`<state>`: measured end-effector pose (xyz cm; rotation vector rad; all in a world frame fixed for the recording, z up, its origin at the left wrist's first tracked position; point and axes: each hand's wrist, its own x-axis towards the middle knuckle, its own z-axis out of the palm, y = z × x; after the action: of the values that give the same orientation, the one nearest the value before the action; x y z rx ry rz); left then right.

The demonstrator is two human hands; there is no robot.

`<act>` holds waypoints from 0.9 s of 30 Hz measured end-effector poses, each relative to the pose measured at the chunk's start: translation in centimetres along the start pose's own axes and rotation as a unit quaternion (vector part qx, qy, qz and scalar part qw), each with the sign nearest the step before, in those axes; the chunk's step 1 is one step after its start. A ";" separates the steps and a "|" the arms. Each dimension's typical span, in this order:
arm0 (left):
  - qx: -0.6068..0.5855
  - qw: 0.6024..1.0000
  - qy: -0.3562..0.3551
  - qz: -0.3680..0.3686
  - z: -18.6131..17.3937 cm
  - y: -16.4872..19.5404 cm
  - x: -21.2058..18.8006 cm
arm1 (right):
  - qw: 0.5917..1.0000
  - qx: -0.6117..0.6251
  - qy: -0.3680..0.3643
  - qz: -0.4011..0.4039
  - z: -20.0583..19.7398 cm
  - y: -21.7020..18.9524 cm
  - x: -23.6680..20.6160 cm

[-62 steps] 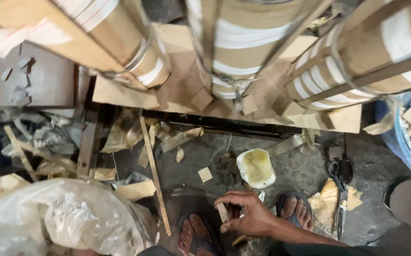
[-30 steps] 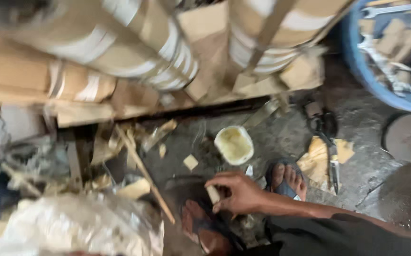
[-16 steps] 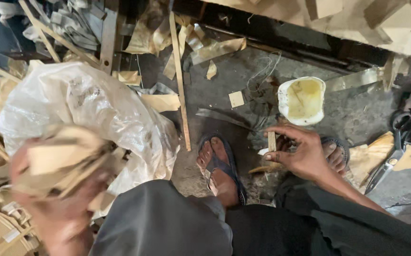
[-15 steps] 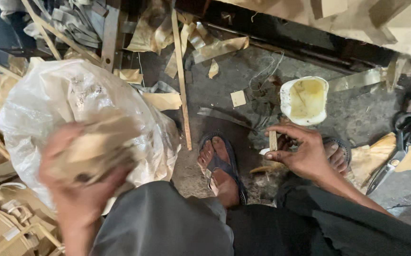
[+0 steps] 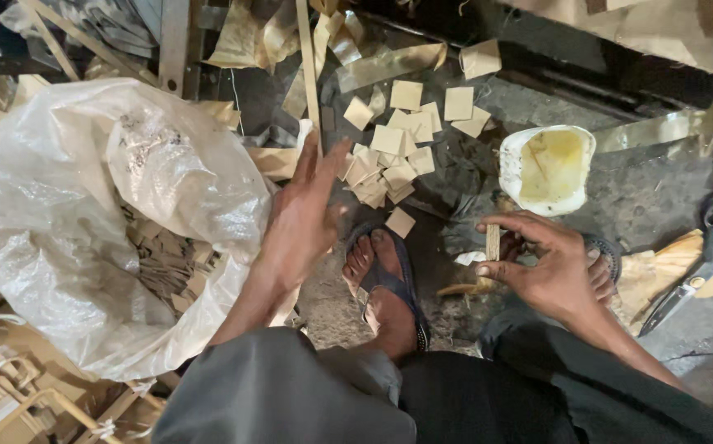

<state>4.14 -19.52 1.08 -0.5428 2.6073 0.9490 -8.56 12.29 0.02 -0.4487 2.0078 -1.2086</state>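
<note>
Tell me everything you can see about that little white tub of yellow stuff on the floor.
The white tub is a small, squarish container with rounded corners, apparently plastic, its rim smeared and uneven. It lies tilted on the dark gritty floor, its open mouth facing the camera, showing a yellowish, glue-like coating inside. It sits just above the right hand, which holds a small stick, and to the right of the scattered tan squares. Neither hand touches it.

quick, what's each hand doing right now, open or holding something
Left hand: open, fingers spread beside the pile of cardboard squares, holding nothing.
Right hand: closed on a small stick.
</note>
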 end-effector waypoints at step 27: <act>-0.420 0.893 0.125 -0.101 4.3 1.5 1.8 | 0.969 -0.077 -0.018 -0.232 2.1 -2.3 2.4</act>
<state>2.56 -16.03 -2.00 -1.1738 2.1460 2.0349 -8.81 8.39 0.43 -1.0575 2.0355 -1.3028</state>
